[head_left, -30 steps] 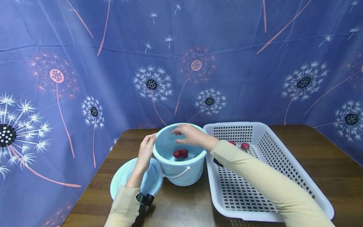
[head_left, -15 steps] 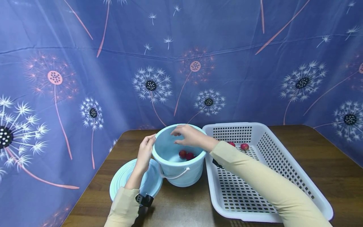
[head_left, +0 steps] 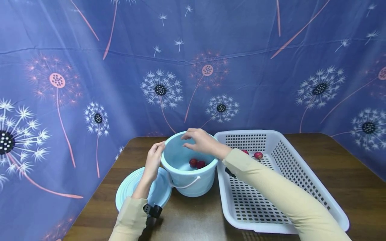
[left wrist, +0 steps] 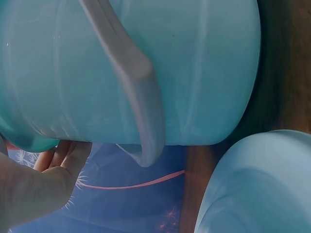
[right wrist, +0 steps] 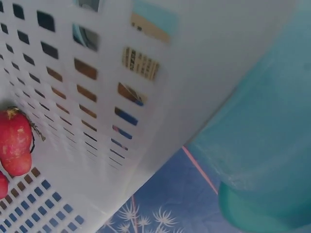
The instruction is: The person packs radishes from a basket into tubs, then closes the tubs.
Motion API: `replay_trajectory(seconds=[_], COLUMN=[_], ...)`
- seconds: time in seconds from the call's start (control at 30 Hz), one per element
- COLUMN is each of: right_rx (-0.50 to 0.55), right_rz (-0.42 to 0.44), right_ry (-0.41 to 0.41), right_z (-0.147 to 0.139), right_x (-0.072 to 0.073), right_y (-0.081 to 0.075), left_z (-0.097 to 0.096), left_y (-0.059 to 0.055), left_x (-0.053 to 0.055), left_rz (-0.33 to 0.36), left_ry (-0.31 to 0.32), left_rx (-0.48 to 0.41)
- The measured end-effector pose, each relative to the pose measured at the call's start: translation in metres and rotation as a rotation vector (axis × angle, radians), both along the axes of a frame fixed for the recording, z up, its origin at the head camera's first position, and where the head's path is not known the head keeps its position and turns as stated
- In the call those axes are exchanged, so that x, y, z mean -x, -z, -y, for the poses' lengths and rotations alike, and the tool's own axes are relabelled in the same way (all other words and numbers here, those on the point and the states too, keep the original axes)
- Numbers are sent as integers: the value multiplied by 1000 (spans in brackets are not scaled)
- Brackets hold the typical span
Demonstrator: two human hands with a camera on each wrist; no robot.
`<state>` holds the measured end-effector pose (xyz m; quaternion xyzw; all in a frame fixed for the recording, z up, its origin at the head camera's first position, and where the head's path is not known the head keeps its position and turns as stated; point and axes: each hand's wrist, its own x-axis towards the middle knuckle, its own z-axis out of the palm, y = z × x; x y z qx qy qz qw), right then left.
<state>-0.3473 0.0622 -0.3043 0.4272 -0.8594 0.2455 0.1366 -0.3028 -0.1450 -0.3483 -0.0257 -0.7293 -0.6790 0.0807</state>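
A light blue bucket (head_left: 188, 180) with a white handle stands upright on the table. Two dark red round pieces (head_left: 196, 163) lie on its bottom. My left hand (head_left: 153, 160) grips the bucket's rim on its left side; the fingers (left wrist: 63, 154) show at the rim in the left wrist view. Over the bucket's mouth hovers my right hand (head_left: 202, 142), fingers loosely bent and nothing visible in them. The right wrist view looks into the white basket (right wrist: 97, 184), where a red radish-like piece (right wrist: 15, 143) lies; that hand itself is out of this view.
Right of the bucket sits the large perforated white basket (head_left: 226, 214), with red pieces (head_left: 258, 155) at its far end and my right forearm across it. A blue lid (head_left: 129, 184) lies left of the bucket. A patterned blue cloth (head_left: 259, 67) hangs behind the table.
The two red pieces have rolled a little to the right inside the bucket. My right hand has risen slightly above its mouth. My left hand keeps its grip on the rim.
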Motion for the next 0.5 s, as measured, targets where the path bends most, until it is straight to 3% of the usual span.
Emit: replay_trajectory(seconds=[0.27, 0.5], right_rx=[72, 139], right_rz=[-3, -31], right_ry=[38, 38], right_z=[-4, -25], right_x=[-1, 0], right_y=[-4, -11], left_z=[1, -1], left_y=[0, -1], left_x=[1, -3], left_rz=[2, -4], left_ry=[-1, -6], left_rx=[9, 15])
